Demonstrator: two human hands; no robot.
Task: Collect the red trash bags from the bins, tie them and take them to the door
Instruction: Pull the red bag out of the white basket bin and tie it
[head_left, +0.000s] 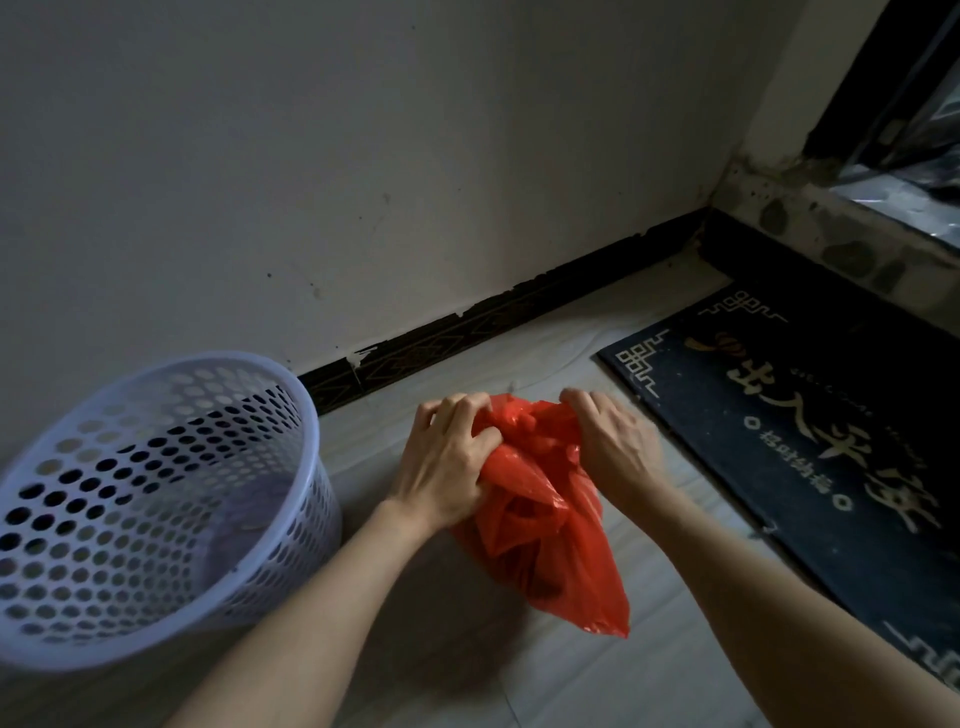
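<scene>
Red trash bag (545, 514) sits on pale floor (597, 675), between a perforated plastic bin (156, 499) and a dark doormat (810, 415). Left hand (447, 462) and right hand (615, 447) each grip bunched plastic at the bag's mouth, fingers curled tight. Bin stands near the wall (363, 156), apart from the bag.

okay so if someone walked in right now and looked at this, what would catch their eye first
Probably the bright red trash bag at centre, on the pale floor, its top gripped by the left hand and the right hand. Next, the perforated pale bin at the left by the wall, and the dark doormat at the right.
</scene>
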